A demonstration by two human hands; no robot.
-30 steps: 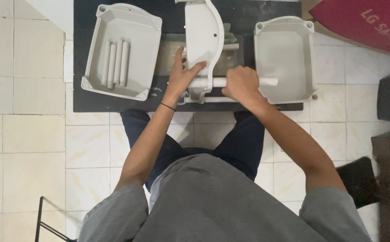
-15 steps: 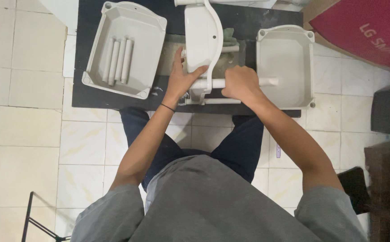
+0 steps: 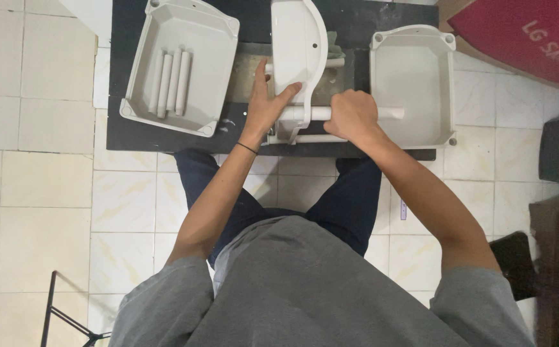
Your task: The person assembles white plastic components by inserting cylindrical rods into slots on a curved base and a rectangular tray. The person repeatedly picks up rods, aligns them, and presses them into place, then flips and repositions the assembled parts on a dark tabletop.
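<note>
At frame centre my right hand has its fingers clamped on the white plastic tube, my left hand spread flat on the white curved plastic fixture; three tubes wait in the upper-left grey tray, the right grey tray otherwise bare.

One head-worn camera is looking almost straight down from above the person's shoulders — taking in the dark bench at the top edge, the tiled floor around it, and both forearms reaching away from the lens at arm's length.
</note>
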